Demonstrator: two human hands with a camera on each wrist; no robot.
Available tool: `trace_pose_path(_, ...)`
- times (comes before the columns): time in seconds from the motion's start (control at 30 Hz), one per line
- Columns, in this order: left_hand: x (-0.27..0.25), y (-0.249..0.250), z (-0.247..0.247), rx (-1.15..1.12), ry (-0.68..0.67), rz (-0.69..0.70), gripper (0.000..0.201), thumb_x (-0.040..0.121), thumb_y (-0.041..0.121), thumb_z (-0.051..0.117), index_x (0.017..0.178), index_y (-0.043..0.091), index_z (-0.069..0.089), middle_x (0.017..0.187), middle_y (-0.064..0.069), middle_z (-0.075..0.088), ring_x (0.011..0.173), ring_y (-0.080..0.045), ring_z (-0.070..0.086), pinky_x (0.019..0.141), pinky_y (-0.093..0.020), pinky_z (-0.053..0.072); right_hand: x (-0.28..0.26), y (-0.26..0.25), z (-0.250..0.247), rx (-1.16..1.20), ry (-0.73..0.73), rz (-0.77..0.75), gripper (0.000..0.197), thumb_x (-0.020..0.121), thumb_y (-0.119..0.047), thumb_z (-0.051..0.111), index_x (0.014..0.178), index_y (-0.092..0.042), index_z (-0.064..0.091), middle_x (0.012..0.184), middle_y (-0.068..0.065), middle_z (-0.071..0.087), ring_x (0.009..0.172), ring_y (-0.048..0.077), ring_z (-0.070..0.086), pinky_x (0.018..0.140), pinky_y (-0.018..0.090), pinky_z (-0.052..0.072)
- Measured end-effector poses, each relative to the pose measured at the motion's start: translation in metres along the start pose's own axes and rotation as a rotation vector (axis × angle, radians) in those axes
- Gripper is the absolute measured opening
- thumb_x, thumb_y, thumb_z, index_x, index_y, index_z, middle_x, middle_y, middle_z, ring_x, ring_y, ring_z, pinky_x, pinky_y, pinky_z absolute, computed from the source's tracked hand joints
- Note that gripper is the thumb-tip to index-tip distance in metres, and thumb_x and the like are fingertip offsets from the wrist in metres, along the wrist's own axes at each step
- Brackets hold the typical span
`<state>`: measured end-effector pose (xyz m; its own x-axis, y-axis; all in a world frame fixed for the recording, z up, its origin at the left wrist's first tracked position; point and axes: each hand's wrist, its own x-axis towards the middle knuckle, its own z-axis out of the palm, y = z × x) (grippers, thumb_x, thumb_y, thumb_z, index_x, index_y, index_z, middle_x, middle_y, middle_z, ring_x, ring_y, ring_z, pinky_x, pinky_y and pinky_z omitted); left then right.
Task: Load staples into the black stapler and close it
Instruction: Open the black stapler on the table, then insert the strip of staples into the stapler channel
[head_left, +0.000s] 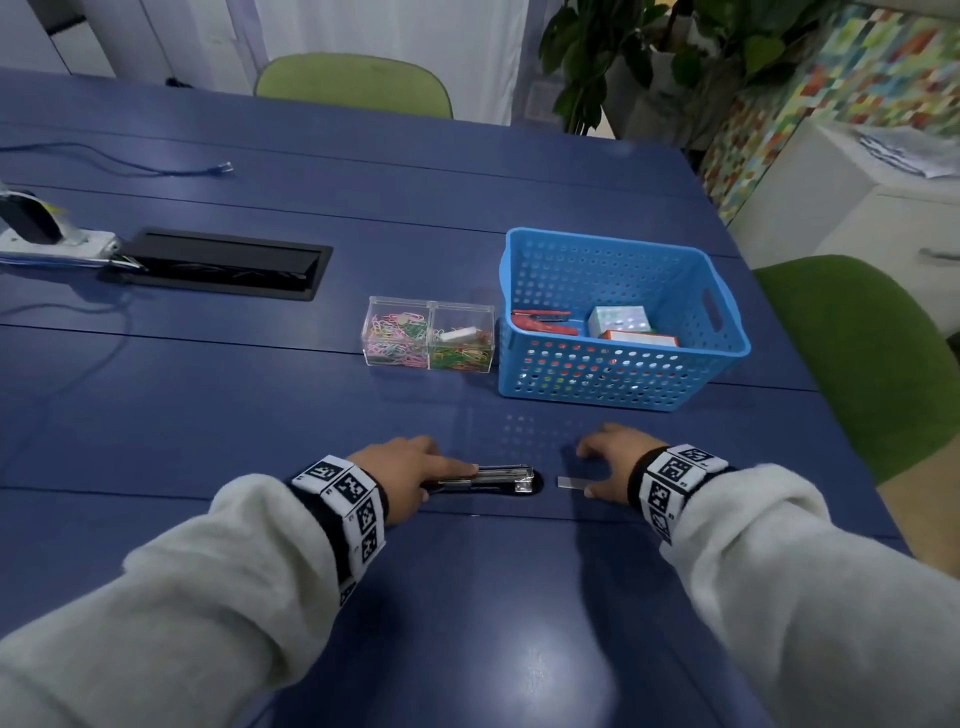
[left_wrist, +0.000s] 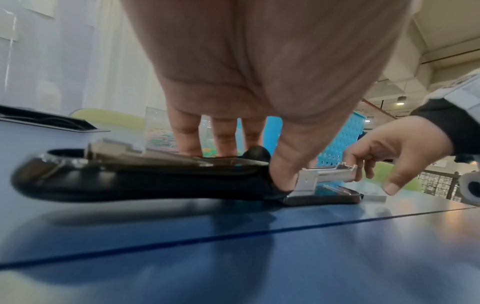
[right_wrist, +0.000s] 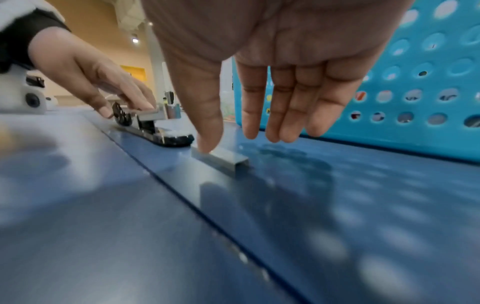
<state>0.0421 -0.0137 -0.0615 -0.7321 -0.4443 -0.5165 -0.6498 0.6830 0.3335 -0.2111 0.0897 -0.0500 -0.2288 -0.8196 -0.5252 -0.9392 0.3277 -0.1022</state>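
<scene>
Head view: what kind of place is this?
Probably an office meeting room. The long blue table has a recessed cable hatch, a green chair is pulled up to it, and stationery sits out: a clear box of paper clips and a blue basket.

Ahead of me, a blue basket (head_left: 597, 374) holding small boxes (head_left: 621, 319); just left of it — a clear box (head_left: 431, 306) of coloured paper clips (head_left: 397, 340); farther left, a black table hatch (head_left: 223, 262).
</scene>
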Motion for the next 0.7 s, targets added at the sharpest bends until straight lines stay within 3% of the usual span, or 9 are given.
trace_pose_path(0.13,0.000,-0.001,0.000,-0.003,0.013,0.010,0.065,0.089,0.011,0.045,0.132,0.057,0.029,0.135,0.002,0.042,0.121,-0.025,0.043,0.104,-0.041,0.039,0.002,0.001,0.010,0.000,0.009,0.010,0.041,0.074,-0.032,0.071,0.109,-0.017,0.057,0.116,0.005,0.054,0.110,0.026,0.054,0.092,0.031,0.045)
trace_pose_path(0.27,0.001,-0.001,-0.002,-0.005,0.008,0.015,0.064,0.089,0.011,0.044,0.132,0.056,0.030,0.135,0.003,0.041,0.122,-0.024,0.042,0.105,-0.040,0.038,0.004,-0.003,0.013,0.017,0.014,0.011,0.018,0.076,-0.031,0.068,0.078,-0.025,0.051,0.095,-0.003,0.047,0.093,0.023,0.055,0.085,0.033,0.049)
trace_pose_path(0.4,0.001,-0.003,-0.001,-0.012,0.007,0.014,0.064,0.090,0.010,0.043,0.131,0.057,0.030,0.137,0.004,0.040,0.123,-0.024,0.041,0.104,-0.039,0.038,0.000,-0.004,0.010,0.027,0.004,0.051,0.033,0.075,-0.031,0.065,0.056,-0.032,0.037,0.088,-0.003,0.051,0.081,0.018,0.051,0.079,0.031,0.049)
trace_pose_path(0.5,0.001,-0.003,-0.002,-0.016,0.020,0.015,0.064,0.089,0.010,0.043,0.130,0.058,0.031,0.137,0.005,0.041,0.123,-0.024,0.042,0.103,-0.039,0.039,-0.006,-0.008,0.002,0.186,0.084,0.067,0.026,0.073,-0.027,0.067,0.058,-0.032,0.046,0.074,-0.004,0.059,0.072,0.017,0.057,0.075,0.028,0.050)
trace_pose_path(0.6,0.000,-0.002,-0.004,-0.012,0.012,0.017,0.064,0.089,0.010,0.043,0.130,0.057,0.032,0.137,0.005,0.041,0.123,-0.024,0.042,0.103,-0.039,0.040,-0.010,-0.026,-0.004,0.339,0.178,-0.050,0.008,0.075,-0.019,0.069,0.081,-0.023,0.066,0.064,-0.014,0.052,0.058,0.007,0.050,0.071,0.022,0.047)
trace_pose_path(0.7,0.000,-0.002,-0.005,-0.017,0.011,0.021,0.064,0.088,0.009,0.043,0.130,0.056,0.033,0.138,0.004,0.041,0.123,-0.025,0.043,0.103,-0.039,0.040,-0.009,-0.048,-0.010,0.225,0.165,-0.181,0.019,0.078,-0.023,0.064,0.096,-0.018,0.069,0.066,-0.017,0.042,0.072,0.012,0.050,0.077,0.023,0.044)
